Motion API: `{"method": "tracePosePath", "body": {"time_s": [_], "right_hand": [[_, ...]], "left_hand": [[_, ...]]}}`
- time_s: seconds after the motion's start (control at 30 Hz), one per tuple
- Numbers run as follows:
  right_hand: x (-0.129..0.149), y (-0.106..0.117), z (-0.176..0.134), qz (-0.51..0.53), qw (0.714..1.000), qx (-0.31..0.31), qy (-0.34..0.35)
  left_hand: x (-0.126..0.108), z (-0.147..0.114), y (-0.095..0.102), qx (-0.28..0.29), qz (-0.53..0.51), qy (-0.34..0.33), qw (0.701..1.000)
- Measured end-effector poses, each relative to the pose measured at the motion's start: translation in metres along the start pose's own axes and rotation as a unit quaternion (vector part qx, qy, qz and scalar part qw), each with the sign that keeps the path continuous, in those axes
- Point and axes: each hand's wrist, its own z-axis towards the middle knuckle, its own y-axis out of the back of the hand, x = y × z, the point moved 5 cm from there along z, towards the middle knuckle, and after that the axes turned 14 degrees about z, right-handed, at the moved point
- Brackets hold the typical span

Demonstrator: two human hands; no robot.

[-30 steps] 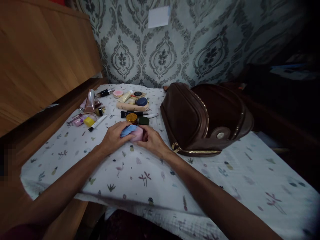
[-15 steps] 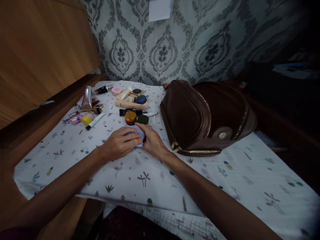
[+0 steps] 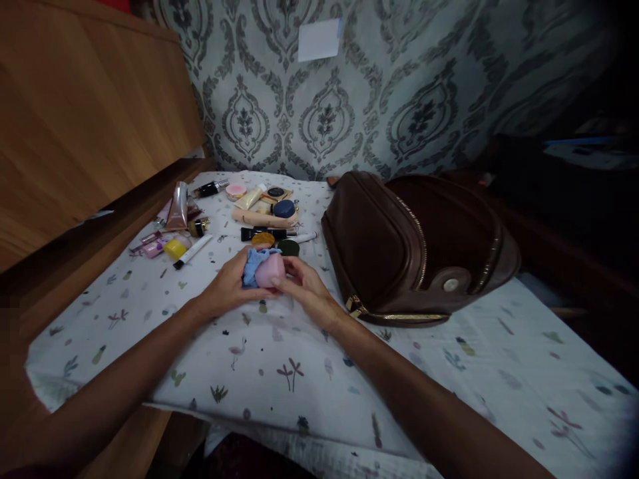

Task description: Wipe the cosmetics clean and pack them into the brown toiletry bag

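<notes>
My left hand (image 3: pixel 227 283) is closed around a crumpled light blue cloth (image 3: pixel 252 267), which it presses to the side of a small rounded pink item (image 3: pixel 270 270), perhaps a jar. With thumb and fingers, my right hand (image 3: pixel 310 291) grips that pink item from the right. Both hands meet just above the patterned table cover. Right behind them stand an amber-lidded jar (image 3: pixel 263 239), partly hidden by my fingers, and a dark green round lid (image 3: pixel 288 248).
A large brown leather bag (image 3: pixel 372 246) lies open to the right. Farther back are a beige tube-shaped case (image 3: pixel 264 218), a blue round container (image 3: pixel 284 209) and a black tube (image 3: pixel 264 233). More cosmetics, including a brown tube (image 3: pixel 178 207), lie at left beside a wooden cabinet (image 3: pixel 100 100).
My hands have turned and parted a little, so the pink item now shows between them. The blue cloth sits more to the left, in my left hand. The view has tilted slightly up.
</notes>
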Motion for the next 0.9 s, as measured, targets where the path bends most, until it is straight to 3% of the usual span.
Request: {"method": "tracePosePath", "body": {"time_s": [0.13,0.23,0.43,0.6,0.77,0.9], "right_hand": [[-0.002,0.0,0.0,0.066,0.997,-0.005,-0.037],[-0.006,0.003,0.002,0.083,0.995,-0.016,-0.042],[-0.013,0.0,0.002,0.187,0.979,-0.021,-0.083],[-0.015,-0.006,0.003,0.294,0.949,-0.013,-0.118],[-0.014,-0.007,0.003,0.286,0.946,0.008,-0.149],[-0.011,-0.007,0.002,0.247,0.963,0.023,-0.109]], "left_hand": [[-0.003,-0.002,-0.002,-0.017,0.038,-0.044,0.998],[-0.011,-0.004,-0.001,-0.061,0.075,-0.106,0.99],[-0.033,-0.009,0.007,-0.147,0.18,-0.216,0.948],[-0.051,-0.014,0.007,-0.147,0.22,-0.292,0.919],[-0.042,-0.01,0.005,-0.124,0.165,-0.186,0.96],[-0.027,-0.007,0.003,-0.107,0.075,-0.053,0.99]]}}
